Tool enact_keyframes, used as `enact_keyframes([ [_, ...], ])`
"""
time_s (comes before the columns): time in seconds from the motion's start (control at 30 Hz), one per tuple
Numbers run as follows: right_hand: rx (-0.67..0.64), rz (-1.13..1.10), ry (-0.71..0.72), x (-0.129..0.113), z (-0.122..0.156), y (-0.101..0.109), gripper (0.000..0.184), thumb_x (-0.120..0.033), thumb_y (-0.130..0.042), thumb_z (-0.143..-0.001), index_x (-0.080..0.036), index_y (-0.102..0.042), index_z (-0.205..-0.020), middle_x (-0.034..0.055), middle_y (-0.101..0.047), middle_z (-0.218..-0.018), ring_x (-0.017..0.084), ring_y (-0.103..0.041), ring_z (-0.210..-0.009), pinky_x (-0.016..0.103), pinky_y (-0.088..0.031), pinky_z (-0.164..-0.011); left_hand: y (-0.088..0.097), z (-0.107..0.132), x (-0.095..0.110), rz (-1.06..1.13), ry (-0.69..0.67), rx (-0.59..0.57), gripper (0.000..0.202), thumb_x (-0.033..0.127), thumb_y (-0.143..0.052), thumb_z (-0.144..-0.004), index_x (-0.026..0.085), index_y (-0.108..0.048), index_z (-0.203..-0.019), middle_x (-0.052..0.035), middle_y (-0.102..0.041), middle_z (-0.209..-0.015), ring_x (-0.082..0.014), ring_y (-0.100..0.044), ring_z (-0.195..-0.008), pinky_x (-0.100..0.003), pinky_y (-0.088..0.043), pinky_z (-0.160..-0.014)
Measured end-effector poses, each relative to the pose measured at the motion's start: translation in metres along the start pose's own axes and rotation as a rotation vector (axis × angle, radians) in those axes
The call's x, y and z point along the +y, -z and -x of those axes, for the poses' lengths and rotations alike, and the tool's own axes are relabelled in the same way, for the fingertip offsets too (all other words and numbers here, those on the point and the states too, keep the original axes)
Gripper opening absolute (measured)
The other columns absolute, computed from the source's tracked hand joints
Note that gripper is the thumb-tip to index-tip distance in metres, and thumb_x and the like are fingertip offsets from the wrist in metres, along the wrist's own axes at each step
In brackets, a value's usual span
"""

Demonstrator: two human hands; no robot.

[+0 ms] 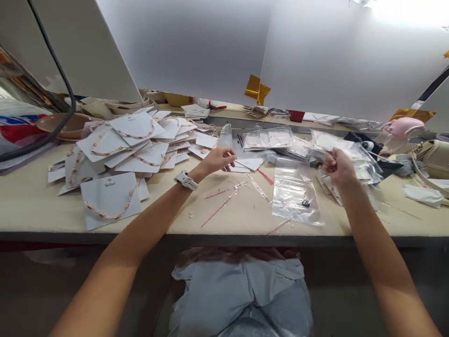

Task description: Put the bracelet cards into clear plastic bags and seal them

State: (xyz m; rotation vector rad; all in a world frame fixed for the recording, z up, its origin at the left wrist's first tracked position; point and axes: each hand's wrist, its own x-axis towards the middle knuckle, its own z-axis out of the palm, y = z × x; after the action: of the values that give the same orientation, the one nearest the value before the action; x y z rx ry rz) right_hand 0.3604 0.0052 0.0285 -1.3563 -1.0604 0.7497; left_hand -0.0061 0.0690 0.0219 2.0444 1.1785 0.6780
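Observation:
My left hand (218,160), with a white watch (185,180) on its wrist, reaches over the table and pinches the edge of a white card (247,164) beside a clear bag standing on end (225,135). My right hand (337,167) is closed on a bunch of clear plastic bags (354,154). A flat clear bag (295,193) with a small dark piece inside lies below that hand. A big heap of white cards with pink bead necklaces (119,154) covers the table's left side.
Thin pink strips (224,201) lie scattered on the beige table (42,206). More bagged cards (268,138) sit at the back. A pink object (403,126) and a beige bag (435,157) are at the right. A black cable (59,79) hangs at left.

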Motion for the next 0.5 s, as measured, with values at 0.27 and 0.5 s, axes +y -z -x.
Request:
enact_keyframes([
  [0.27,-0.007,0.3,0.121,0.023,0.026,-0.011,0.041,-0.055,-0.053,-0.077,-0.017,-0.064,-0.088,-0.0086,-0.032,-0.044,0.008,-0.024,-0.038,0.023,-0.019,-0.041,-0.002,0.008,-0.014,-0.237,-0.133,0.177,0.019,0.029,-0.051,-0.081,0.016,-0.063,-0.087,-0.0073,-0.068,-0.084,-0.0172,-0.061,-0.078,-0.029,-0.047,-0.072],
  [0.5,-0.298,1.039,0.261,0.034,0.034,-0.026,0.043,-0.059,-0.075,-0.061,-0.022,-0.075,-0.084,0.0022,-0.064,-0.059,0.014,-0.049,-0.048,0.023,-0.027,-0.048,-0.002,-0.002,-0.031,-0.311,-0.169,0.168,0.015,0.024,-0.052,-0.078,0.017,-0.065,-0.077,-0.0058,-0.067,-0.079,-0.0175,-0.058,-0.075,-0.027,-0.043,-0.071],
])
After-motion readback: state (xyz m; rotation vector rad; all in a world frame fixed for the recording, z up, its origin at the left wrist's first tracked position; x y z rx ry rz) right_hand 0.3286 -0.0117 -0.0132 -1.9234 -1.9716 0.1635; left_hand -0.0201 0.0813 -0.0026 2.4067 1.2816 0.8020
